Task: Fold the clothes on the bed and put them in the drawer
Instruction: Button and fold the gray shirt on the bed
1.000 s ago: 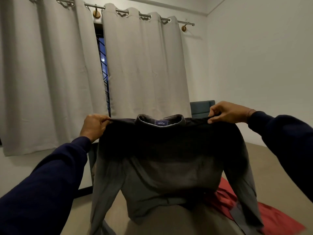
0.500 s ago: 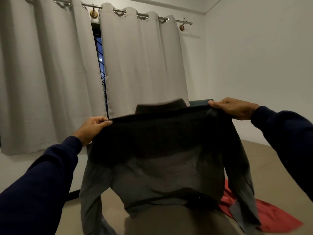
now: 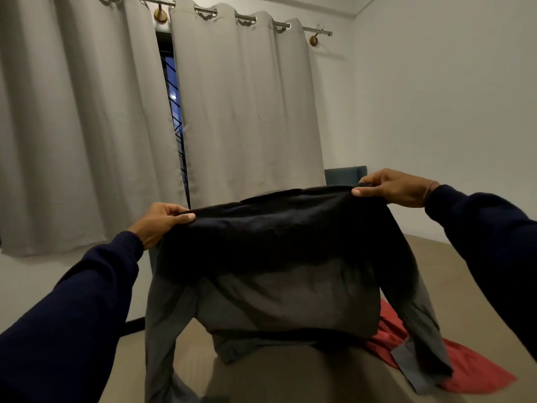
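Shirt (image 3: 279, 274), count one, dark grey and long-sleeved, is hanging spread in mid-air at frame centre, held up by its two shoulders. Left hand (image 3: 161, 223) at 9 o'clock of the shirt is pinching the left shoulder seam, thumb on the near side and fingers curled behind the fabric. Right hand (image 3: 392, 189) at 2 o'clock is pinching the right shoulder the same way and sitting slightly higher, so the top edge is tilting up toward the right. Both arms are wearing navy sleeves; a thin bracelet (image 3: 427, 189) is showing at the right wrist. Two shirt sleeves are dangling: one at 7 o'clock, one at 5 o'clock. The hem is draping onto the bed (image 3: 290, 373), a tan surface filling the lower frame. Red garment (image 3: 465, 370), count one, is lying flat on the bed at 4 o'clock, partly under the shirt's right sleeve. Two grey curtain panels (image 3: 247, 112) are hanging from one rod (image 3: 308, 28) at 12 o'clock, with a narrow gap between them showing window bars. One teal headboard (image 3: 344, 176) edge is peeking out at 1 o'clock, just beside the right hand.
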`<state>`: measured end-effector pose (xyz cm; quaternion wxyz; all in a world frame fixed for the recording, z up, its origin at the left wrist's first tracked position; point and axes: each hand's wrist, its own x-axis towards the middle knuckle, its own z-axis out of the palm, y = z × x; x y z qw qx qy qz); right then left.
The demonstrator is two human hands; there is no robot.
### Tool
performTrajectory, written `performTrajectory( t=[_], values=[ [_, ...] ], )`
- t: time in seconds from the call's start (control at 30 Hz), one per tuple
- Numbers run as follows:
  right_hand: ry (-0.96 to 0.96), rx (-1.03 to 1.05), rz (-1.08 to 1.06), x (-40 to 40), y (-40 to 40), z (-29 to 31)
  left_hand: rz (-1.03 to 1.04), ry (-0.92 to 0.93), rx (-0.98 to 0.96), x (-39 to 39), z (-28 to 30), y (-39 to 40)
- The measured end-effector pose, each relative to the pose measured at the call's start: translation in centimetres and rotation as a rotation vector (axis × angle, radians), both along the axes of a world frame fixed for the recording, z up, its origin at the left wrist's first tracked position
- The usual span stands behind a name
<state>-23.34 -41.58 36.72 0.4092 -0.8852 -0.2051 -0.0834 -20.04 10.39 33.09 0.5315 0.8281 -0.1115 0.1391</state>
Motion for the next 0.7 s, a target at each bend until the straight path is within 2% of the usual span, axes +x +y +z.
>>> performTrajectory(
  t=[0.1, 0.2, 0.27, 0.37, 0.7],
  values=[
    [-0.069, 0.018, -0.026, -0.2, -0.1, 1.0, 0.051, -0.1, 0.064, 0.3, 1.5, 0.2],
    [-0.126, -0.021, -0.106, -0.8, 0.1, 1.8, 0.099, -0.271, -0.063, 0.1, 2.6, 0.0],
    [-0.231, 0.007, -0.202, -0.8, 0.3, 2.1, 0.14, -0.36, -0.13, -0.2, 3.1, -0.8],
    [-0.411, 0.064, -0.303, -0.6, 1.1, 2.6, 0.192, -0.442, -0.124, -0.8, 3.6, -2.0],
    [-0.487, 0.223, -0.167, -6.4, 0.7, 6.3, 0.266, -0.686, -0.182, -5.1, 8.4, -2.9]
  ],
)
